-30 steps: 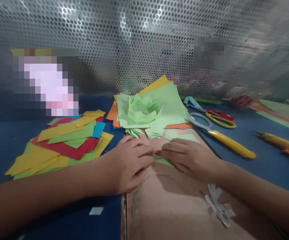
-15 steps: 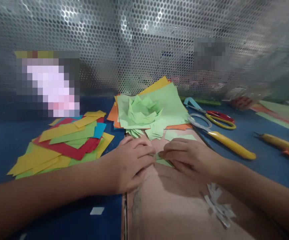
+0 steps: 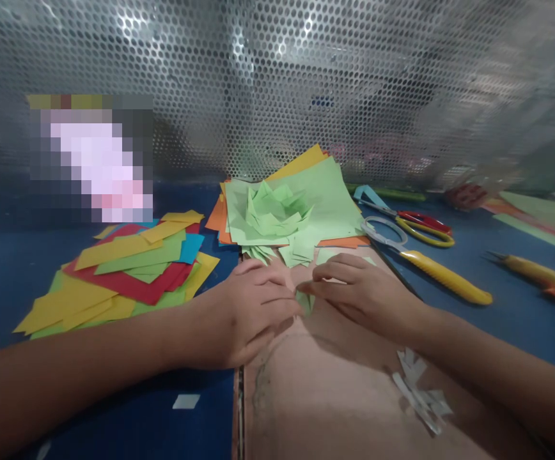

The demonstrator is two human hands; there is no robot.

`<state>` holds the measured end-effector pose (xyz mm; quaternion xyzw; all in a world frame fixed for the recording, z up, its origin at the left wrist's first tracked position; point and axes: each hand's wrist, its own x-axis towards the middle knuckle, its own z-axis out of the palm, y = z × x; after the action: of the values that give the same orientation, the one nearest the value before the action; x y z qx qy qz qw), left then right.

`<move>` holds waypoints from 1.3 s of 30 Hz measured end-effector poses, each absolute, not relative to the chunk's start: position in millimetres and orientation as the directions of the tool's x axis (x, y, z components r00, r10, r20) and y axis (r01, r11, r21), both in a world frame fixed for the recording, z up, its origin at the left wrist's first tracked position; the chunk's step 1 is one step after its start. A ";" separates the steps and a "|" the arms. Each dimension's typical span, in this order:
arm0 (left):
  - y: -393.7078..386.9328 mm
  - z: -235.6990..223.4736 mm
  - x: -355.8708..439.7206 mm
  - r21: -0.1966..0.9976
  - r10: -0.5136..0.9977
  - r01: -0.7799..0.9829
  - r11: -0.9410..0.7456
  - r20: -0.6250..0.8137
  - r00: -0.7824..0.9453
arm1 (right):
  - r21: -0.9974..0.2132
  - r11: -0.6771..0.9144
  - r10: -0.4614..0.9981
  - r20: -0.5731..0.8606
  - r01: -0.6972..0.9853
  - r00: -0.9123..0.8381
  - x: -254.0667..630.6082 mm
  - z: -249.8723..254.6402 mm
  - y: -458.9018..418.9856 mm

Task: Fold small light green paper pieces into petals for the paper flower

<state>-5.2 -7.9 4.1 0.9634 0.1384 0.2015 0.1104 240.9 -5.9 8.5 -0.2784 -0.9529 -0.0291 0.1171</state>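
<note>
A small piece of light green paper (image 3: pixel 305 301) lies on the pinkish board between my hands, partly hidden by fingers. My left hand (image 3: pixel 253 310) rests palm down on the board, its fingers together and the tips pressing the paper's left side. From the right, my right hand (image 3: pixel 366 291) grips the paper's upper edge with bent fingers; its thumb is mostly hidden. Just beyond are folded green paper pieces (image 3: pixel 299 252) and a flat green slip (image 3: pixel 328 257). Farther back, a pointed green folded-paper ring (image 3: pixel 277 220) sits on a stack of coloured sheets (image 3: pixel 332 191).
To the left spreads a pile of coloured paper strips (image 3: pixel 133 255). Scissors (image 3: pixel 424 227), a yellow-handled tool with a pale ring (image 3: pixel 445 275) and a yellow craft knife (image 3: pixel 536 271) lie right. White paper scraps (image 3: pixel 421 396) are near my right forearm. Perforated metal (image 3: pixel 277 83) stands behind.
The green piece between my fingers now shows narrower, and its part reaching toward the right is gone from sight. My right hand has shifted slightly up and left.
</note>
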 end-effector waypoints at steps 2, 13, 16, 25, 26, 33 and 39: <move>-6.6 1.3 -5.8 0.297 0.333 0.224 -0.928 0.393 0.858 | -0.036 0.841 0.529 0.257 0.539 -0.809 240.7 7.6 -5.1; -5.1 -1.9 -5.6 0.294 0.369 0.272 -0.916 0.352 0.861 | -0.230 0.813 0.580 0.234 0.535 -0.780 237.5 8.9 -7.8; -5.7 -1.8 -4.9 0.289 0.352 0.255 -0.923 0.364 0.862 | -0.254 0.808 0.584 0.226 0.531 -0.780 237.9 7.8 -7.6; -7.6 5.5 -3.9 0.271 0.347 0.269 -0.924 0.303 0.888 | -0.206 0.822 0.567 0.213 0.531 -0.796 240.3 10.0 -6.9; -7.7 5.9 -3.8 0.270 0.350 0.273 -0.924 0.301 0.887 | -0.191 0.830 0.556 0.214 0.524 -0.803 241.0 10.7 -6.8; -4.9 -0.3 -3.5 0.273 0.372 0.297 -0.915 0.288 0.882 | 0.019 0.905 0.403 0.283 0.425 -0.870 242.9 13.1 -11.0; -4.5 -0.9 -4.0 0.266 0.391 0.322 -0.909 0.273 0.879 | 0.007 0.935 0.335 0.319 0.356 -0.886 238.2 6.5 -17.7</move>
<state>-4.0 -4.5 -0.9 0.9634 0.1850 0.1620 0.1067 238.2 -17.7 6.5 -0.1779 -0.9707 -0.0324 0.1585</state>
